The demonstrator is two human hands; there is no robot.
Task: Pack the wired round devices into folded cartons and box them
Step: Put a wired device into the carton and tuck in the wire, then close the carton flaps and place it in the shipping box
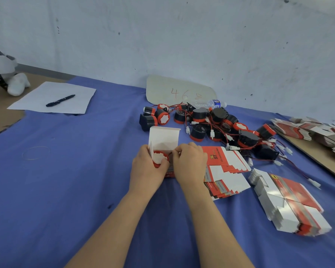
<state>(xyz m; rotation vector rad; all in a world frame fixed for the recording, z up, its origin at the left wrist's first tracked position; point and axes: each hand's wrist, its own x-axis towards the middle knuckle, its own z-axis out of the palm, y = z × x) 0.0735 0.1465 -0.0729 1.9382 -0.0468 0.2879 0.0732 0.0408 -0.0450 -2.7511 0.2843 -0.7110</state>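
An opened red and white carton (pixel 163 139) stands at the table's middle with its white lid flap raised. A round device (pixel 160 158) with a red rim and white face sits in its mouth. My left hand (pixel 147 167) grips the carton's left side, thumb on the device. My right hand (pixel 190 161) pinches the carton's right edge beside the device. Behind them lies a pile of black and red wired devices (pixel 211 124) with white connectors. Flat cartons (pixel 223 171) lie to the right, with a thicker stack (pixel 286 202) nearer the front.
A blue cloth (pixel 75 171) covers the table. Paper with a black pen (pixel 60 100) lies far left. A cardboard sign (pixel 178 90) and a water bottle (pixel 211 103) rest by the wall. More flat cartons (pixel 313 132) sit on a board at the right. A rubber band (pixel 36 152) lies left.
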